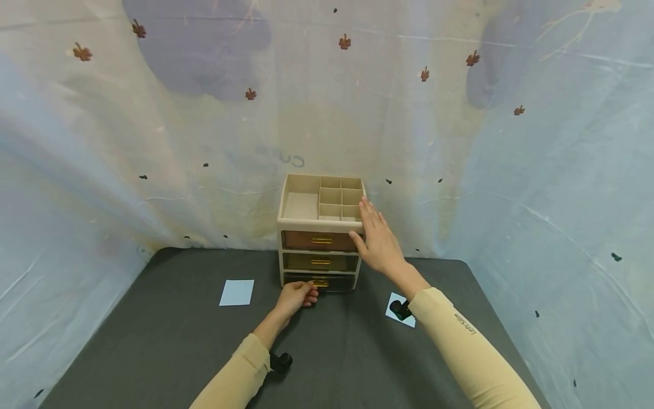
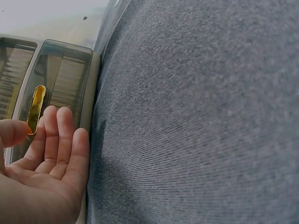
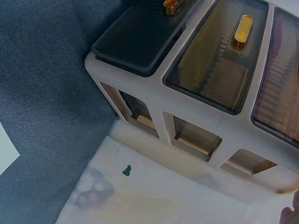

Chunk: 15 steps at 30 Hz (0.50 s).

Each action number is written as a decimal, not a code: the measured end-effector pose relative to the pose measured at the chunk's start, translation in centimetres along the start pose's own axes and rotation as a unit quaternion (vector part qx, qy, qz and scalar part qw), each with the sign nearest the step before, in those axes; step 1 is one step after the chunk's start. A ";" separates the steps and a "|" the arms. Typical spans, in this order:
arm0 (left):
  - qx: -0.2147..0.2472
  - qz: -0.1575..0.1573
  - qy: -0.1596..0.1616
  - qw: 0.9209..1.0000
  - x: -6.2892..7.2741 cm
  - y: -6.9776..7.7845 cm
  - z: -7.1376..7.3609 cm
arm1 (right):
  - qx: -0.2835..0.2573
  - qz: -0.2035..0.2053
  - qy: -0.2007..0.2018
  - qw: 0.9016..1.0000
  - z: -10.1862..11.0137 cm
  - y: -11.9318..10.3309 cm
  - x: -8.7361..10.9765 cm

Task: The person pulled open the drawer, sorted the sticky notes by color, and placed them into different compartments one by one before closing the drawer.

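Near the middle of the back edge of the desk (image 1: 179, 341) stands the drawer organizer (image 1: 317, 225). The left hand (image 1: 295, 297) pinches the gold handle (image 2: 36, 109) of the bottom drawer (image 3: 140, 39); the right hand (image 1: 380, 241), fingers straight, rests at the organizer's right edge. This drawer seems slightly out, so work looks hardly begun; pulling or closing remains, I cannot tell.

The dark grey tabletop (image 1: 168, 341) bears a beige drawer unit (image 1: 319, 251) — one pale square (image 1: 237, 292) left, another pale square (image 1: 409, 321) right.
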<state>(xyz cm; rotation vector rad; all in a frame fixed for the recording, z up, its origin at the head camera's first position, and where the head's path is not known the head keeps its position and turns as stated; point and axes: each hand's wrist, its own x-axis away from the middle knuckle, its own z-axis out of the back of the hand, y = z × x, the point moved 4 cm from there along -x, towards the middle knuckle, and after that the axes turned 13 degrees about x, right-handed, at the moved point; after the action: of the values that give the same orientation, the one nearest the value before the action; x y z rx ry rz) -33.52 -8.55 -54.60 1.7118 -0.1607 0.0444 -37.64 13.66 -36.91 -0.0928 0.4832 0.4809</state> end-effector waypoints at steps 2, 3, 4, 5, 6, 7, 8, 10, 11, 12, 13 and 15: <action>0.001 0.001 -0.003 1.000 0.2 0.0 0.0 | 0.000 0.000 0.000 1.000 -0.1 0.0 0.0; 0.001 0.001 -0.004 1.000 0.3 -0.1 0.0 | 0.000 0.000 0.000 1.000 -0.1 0.0 0.0; 0.001 0.001 -0.005 1.000 0.3 -0.1 0.0 | 0.002 0.000 -0.001 1.000 -0.1 0.1 0.0; -0.001 0.000 -0.006 1.000 0.4 -0.1 0.0 | 0.002 0.000 -0.002 1.000 -0.1 0.1 0.0; -0.001 -0.001 -0.007 1.000 0.5 -0.1 0.0 | 0.003 0.000 -0.002 1.000 -0.1 0.0 0.0; -0.003 -0.003 -0.007 1.000 0.6 -0.2 0.0 | 0.003 0.000 -0.002 1.000 -0.1 0.0 0.0; -0.004 -0.004 -0.007 1.000 0.7 -0.2 0.0 | 0.003 0.000 -0.002 1.000 -0.1 0.0 0.0; -0.007 -0.007 -0.007 1.000 0.9 -0.2 0.0 | -0.001 -0.001 -0.004 1.000 -0.1 0.0 0.0; -0.008 -0.007 -0.008 1.000 1.0 -0.3 0.0 | -0.003 -0.001 -0.007 1.000 0.0 0.0 0.0; -0.009 -0.005 -0.007 1.000 1.1 -0.3 0.0 | -0.004 -0.002 -0.008 1.000 0.0 0.0 0.0; -0.012 -0.007 -0.009 1.000 1.2 -0.3 0.0 | -0.005 -0.003 -0.011 1.000 -0.1 0.0 0.0; -0.015 -0.006 -0.011 1.000 1.5 -0.3 0.0 | -0.005 -0.004 -0.014 1.000 0.0 0.0 0.0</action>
<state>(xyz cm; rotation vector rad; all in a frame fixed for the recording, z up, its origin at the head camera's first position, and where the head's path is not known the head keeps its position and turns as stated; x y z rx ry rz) -31.97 -8.66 -54.76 1.6840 -0.1667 0.0141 -37.59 13.64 -36.95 -0.0980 0.4531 0.4768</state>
